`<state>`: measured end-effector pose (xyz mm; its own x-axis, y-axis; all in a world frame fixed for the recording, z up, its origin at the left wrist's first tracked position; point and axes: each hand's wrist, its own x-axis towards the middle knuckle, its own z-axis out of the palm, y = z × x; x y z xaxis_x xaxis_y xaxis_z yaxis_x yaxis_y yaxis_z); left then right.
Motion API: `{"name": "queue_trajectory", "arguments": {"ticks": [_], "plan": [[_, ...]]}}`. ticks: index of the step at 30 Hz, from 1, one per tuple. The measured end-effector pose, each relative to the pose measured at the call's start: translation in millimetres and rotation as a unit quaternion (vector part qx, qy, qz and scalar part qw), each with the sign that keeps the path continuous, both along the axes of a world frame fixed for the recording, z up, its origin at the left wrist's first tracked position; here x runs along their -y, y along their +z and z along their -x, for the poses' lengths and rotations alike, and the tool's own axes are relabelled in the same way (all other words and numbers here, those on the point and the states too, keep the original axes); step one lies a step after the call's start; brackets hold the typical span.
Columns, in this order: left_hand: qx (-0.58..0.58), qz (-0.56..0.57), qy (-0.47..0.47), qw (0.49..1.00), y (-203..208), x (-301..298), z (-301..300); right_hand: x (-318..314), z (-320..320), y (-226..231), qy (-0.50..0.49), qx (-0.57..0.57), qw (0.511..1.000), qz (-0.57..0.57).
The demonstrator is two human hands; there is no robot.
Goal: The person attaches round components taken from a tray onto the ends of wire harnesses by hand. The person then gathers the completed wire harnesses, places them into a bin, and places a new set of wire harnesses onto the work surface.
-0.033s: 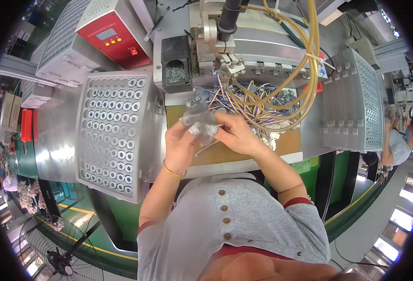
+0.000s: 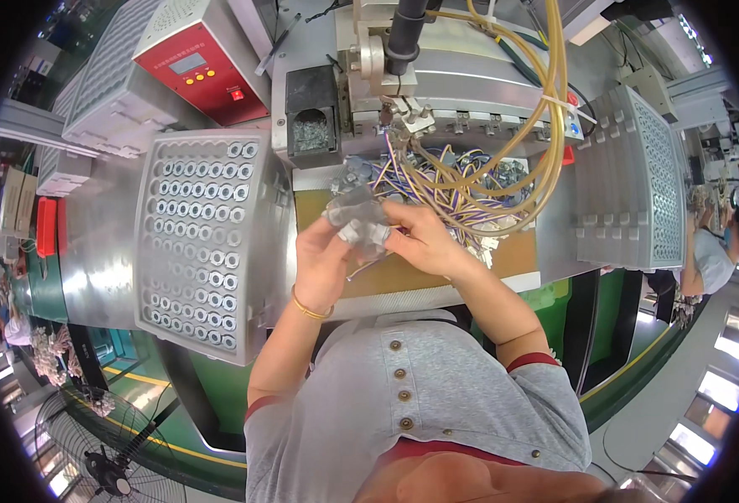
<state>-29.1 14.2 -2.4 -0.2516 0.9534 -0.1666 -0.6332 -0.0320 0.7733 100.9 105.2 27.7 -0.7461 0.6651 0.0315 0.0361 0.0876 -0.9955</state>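
Observation:
My left hand (image 2: 321,256) and my right hand (image 2: 426,239) meet over the brown work mat (image 2: 503,265), fingers bent inward and thumbs close together. Pale covers wrap the thumb tips, and the other fingertips look grey. Between the fingers is something small and grey, too blurred and covered to name. A thin wire end (image 2: 363,270) sticks out below the hands. Just beyond my right hand lies a tangled heap of purple, yellow and white wires (image 2: 449,186) with white connectors. Small grey metal parts (image 2: 351,174) lie at its left end.
To the left stands a grey tray (image 2: 256,277) with rows of round metal parts. Behind are a red control box (image 2: 210,80), a black bin (image 2: 311,88) and a machine head (image 2: 403,117). Yellowish hoses (image 2: 554,101) loop down at right, near stacked trays (image 2: 625,184).
The whole view has shifted very slightly. Both hands keep the same place and grip.

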Motion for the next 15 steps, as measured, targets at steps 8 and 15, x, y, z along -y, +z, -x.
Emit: {"name": "queue_trajectory", "arguments": {"ticks": [8, 15], "plan": [[-0.421, 0.040, -0.073, 0.903, -40, -1, -31, -39, -16, -17, -0.335, -0.126, 0.926, 0.123], [-0.691, -0.170, 0.030, 0.702, -50, -4, -34, -57, -7, -23, -0.337, -0.159, 0.913, 0.166]]}}
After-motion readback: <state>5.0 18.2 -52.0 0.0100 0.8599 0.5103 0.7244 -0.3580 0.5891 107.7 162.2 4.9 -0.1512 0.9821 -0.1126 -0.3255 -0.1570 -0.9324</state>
